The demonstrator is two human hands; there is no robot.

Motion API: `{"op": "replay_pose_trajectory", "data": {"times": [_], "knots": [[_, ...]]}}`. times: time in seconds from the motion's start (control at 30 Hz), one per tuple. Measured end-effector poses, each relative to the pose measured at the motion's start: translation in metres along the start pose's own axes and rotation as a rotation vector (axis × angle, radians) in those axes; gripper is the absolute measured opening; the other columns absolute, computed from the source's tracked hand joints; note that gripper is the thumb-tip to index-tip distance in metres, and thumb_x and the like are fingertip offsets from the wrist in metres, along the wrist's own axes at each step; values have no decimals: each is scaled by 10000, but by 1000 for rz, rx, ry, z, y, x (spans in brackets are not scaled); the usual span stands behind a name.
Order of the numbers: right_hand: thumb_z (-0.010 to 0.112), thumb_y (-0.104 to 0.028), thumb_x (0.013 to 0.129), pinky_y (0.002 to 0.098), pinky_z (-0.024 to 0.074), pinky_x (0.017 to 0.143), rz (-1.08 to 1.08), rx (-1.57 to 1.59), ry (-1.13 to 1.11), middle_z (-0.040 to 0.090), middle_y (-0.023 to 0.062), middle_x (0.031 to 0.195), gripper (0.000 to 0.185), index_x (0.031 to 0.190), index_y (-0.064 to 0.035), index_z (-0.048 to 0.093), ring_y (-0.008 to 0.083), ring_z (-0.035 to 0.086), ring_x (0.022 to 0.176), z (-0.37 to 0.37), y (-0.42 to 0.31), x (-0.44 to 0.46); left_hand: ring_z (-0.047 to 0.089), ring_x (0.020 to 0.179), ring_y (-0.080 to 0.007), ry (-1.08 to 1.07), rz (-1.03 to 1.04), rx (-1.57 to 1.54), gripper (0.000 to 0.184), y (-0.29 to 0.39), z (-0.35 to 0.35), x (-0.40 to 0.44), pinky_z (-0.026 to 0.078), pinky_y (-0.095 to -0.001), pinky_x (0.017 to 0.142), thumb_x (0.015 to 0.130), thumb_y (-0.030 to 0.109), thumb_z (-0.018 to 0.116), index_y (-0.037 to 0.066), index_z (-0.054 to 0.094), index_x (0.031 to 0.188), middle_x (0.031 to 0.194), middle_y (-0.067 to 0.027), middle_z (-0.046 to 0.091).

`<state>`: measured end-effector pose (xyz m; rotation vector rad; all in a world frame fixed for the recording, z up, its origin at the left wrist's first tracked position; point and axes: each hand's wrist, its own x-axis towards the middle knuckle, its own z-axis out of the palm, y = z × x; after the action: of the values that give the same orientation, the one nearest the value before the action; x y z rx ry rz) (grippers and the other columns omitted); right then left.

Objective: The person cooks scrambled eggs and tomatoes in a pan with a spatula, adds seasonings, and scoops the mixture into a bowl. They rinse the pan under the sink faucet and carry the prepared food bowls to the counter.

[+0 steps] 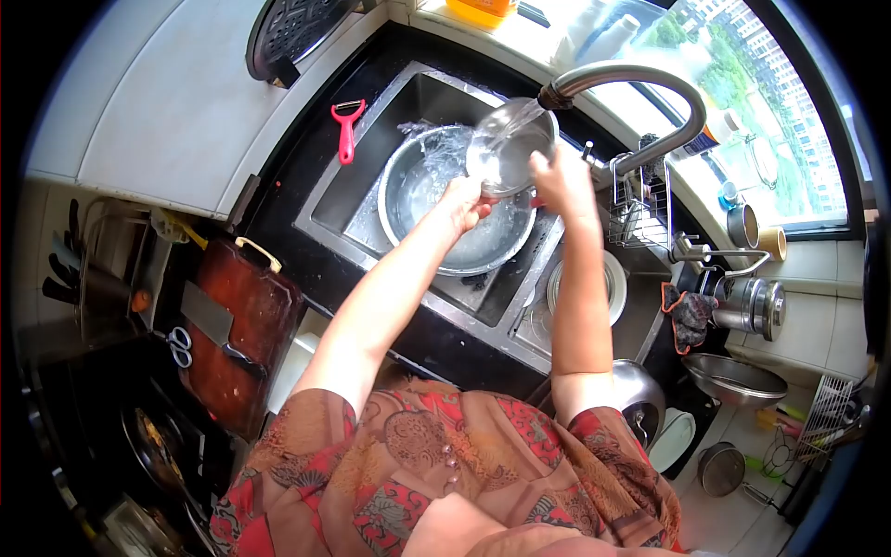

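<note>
At the bottom of the frame, nearest the camera, is the wearer's patterned shirt (418, 446). At left lie a board (237, 371), a cleaver (206, 313) and scissors (179, 347). At lower right a metal pan (636, 388) sits beside the right arm.

Farther up, both arms reach over the sink (325, 200), which is set in the black bench (292, 176). The left hand (467, 206) is closed on the near edge of a bowl (501, 153), just above the centre of the frame. The right hand (563, 181) is at the bowl's right edge, fingers bent (whether it grips, I cannot tell). The bowl is held over a wide basin (394, 209) with water in it.

A pink peeler (346, 139) lies on the bench, upper left of the basin. The tap (682, 79) arches in from upper right, its stream running into the bowl. Beyond it, at far upper right, stands the window (789, 111).
</note>
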<state>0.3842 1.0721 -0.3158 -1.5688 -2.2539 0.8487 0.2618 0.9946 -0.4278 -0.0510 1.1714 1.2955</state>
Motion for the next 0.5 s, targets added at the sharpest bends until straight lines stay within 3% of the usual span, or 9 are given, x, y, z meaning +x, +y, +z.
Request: {"op": "replay_pose_trajectory", "data": {"times": [0.03, 0.1, 0.17, 0.2, 0.23, 0.27, 0.33, 0.43, 0.5], "knots": [[545, -279, 876, 438, 543, 655, 172, 184, -160, 642, 276, 830, 337, 925, 53, 580, 375, 669, 761, -24, -6, -2, 606, 620, -150, -59, -40, 78, 261, 8, 1, -5, 470, -224, 404, 938, 209, 488, -13, 554, 1058, 821, -116, 639], [484, -289, 938, 417, 539, 616, 180, 88, -68, 654, 237, 825, 336, 933, 17, 622, 340, 678, 747, -32, 25, 23, 671, 736, -194, -81, -23, 49, 226, 26, -1, -18, 525, -250, 430, 893, 126, 500, -59, 580, 993, 877, -152, 659], [463, -284, 947, 446, 505, 774, -250, -482, 331, 672, 165, 899, 303, 963, -53, 659, 285, 656, 938, 1, 60, 49, 684, 792, -217, 74, 343, 601, 219, 45, -5, -43, 554, -269, 481, 852, 91, 507, -66, 606, 967, 888, -176, 666], [481, -268, 925, 483, 426, 878, -475, -661, 401, 672, 129, 952, 265, 939, -85, 672, 259, 603, 1044, 6, 60, 50, 679, 777, -291, 138, 438, 922, 240, 58, -7, -58, 572, -351, 587, 822, 60, 463, -50, 621, 965, 882, -233, 659], [500, -253, 902, 520, 347, 982, -712, -823, 477, 671, 93, 1005, 231, 915, -118, 686, 233, 549, 1151, 12, 61, 48, 656, 790, -376, 353, 955, 1264, 284, 39, -32, -8, 549, -427, 685, 807, 29, 432, -30, 596, 1031, 881, -274, 638], [515, -230, 872, 539, 274, 1019, -696, -958, 371, 659, 91, 1057, 208, 900, -121, 689, 222, 497, 1207, 13, 73, 52, 625, 800, -439, 424, 850, 1375, 325, 44, -28, -19, 524, -463, 721, 806, 19, 432, -29, 563, 1100, 843, -288, 618], [537, -162, 807, 535, 206, 1078, -560, -1145, 138, 612, 107, 1182, 186, 893, -104, 691, 224, 441, 1272, 11, 90, 56, 658, 758, -365, 517, 1061, 1586, 353, 41, -31, -38, 537, -449, 686, 805, 50, 480, 23, 563, 1147, 898, -230, 622], [454, -109, 860, 542, 165, 1109, -507, -1232, 149, 523, 74, 1331, 300, 1087, -70, 646, 207, 301, 1371, 0, 87, 45, 658, 696, -270, 575, 1381, 1823, 366, 47, -51, -75, 544, -385, 639, 812, 116, 515, 79, 590, 1168, 1045, -175, 602], [417, -141, 885, 548, 153, 1107, -489, -1271, 167, 532, 43, 1326, 330, 1139, -69, 616, 204, 267, 1393, 1, 91, 49, 622, 610, -236, 675, 1852, 1820, 336, 56, -74, -91, 534, -331, 549, 834, 184, 537, 121, 607, 1156, 996, -162, 582]]}}
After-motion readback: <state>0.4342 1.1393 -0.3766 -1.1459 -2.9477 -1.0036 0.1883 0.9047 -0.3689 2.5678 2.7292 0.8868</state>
